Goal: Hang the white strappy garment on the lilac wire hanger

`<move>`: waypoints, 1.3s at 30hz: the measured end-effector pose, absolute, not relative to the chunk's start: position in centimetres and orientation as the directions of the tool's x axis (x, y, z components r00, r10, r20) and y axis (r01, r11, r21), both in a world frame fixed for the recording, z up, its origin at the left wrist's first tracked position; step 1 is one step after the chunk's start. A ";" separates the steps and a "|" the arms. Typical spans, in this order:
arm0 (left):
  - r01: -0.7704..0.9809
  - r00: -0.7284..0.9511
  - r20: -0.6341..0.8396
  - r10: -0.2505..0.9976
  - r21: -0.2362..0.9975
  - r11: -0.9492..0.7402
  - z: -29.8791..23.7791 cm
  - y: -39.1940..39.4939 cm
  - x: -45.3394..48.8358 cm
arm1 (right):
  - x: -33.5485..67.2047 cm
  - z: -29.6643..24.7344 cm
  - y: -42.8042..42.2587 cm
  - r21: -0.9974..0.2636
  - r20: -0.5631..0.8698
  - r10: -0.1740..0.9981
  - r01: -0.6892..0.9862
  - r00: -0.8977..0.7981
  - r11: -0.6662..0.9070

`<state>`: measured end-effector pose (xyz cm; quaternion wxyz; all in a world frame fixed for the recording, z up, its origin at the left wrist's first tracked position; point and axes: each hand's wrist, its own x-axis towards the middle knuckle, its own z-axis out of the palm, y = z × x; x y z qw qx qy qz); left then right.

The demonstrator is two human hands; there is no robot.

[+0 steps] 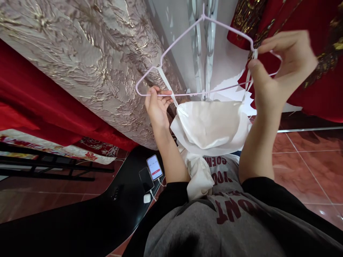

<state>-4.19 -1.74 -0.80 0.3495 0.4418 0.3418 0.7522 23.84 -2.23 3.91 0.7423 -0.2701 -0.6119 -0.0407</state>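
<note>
A pale pink clothes hanger hangs upright in front of me. From its two notches a white satin garment is hung by thin straps, its lower part bunched against my shirt. My left hand has its fingers closed round the hanger's lower bar, beside the left strap. At the opposite notch my right hand pinches the right strap between thumb and forefinger. Where the hanger's hook catches lies beyond the top of the picture.
Shiny embossed fabric and red cloth hang at left. Red garments with gold trim hang at right. On a black glossy seat lie a lit phone, a dark phone and a white earbud case.
</note>
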 end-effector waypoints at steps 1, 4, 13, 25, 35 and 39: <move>-0.226 -0.369 0.420 0.829 0.825 -0.518 -0.7 -1.9 -4.1 | 23.2 3.4 -2.4 -0.401 0.913 0.340 0.339 0.227 0.851; -0.208 -0.393 0.383 0.836 0.848 -0.487 -0.4 -2.1 -3.6 | 21.9 2.2 -2.8 -0.591 0.787 0.617 0.292 0.007 0.752; -0.156 -0.048 0.273 0.961 0.948 -0.277 0.0 -5.0 -6.1 | 22.2 2.7 -3.9 -0.666 0.630 0.750 0.355 -0.202 0.656; -0.327 -0.380 0.531 0.757 0.689 -0.647 4.1 -3.8 -5.6 | 22.6 2.6 -4.0 -0.651 0.628 0.736 0.346 -0.253 0.675; -0.130 -0.337 0.390 0.857 0.882 -0.453 -1.1 -2.5 -7.2 | 22.0 1.9 -3.3 -0.606 0.734 0.664 0.304 -0.145 0.735; -0.175 -0.379 0.384 0.842 0.864 -0.472 0.0 -2.8 -5.6 | 22.6 1.6 -1.7 -0.595 0.767 0.479 0.195 0.427 0.780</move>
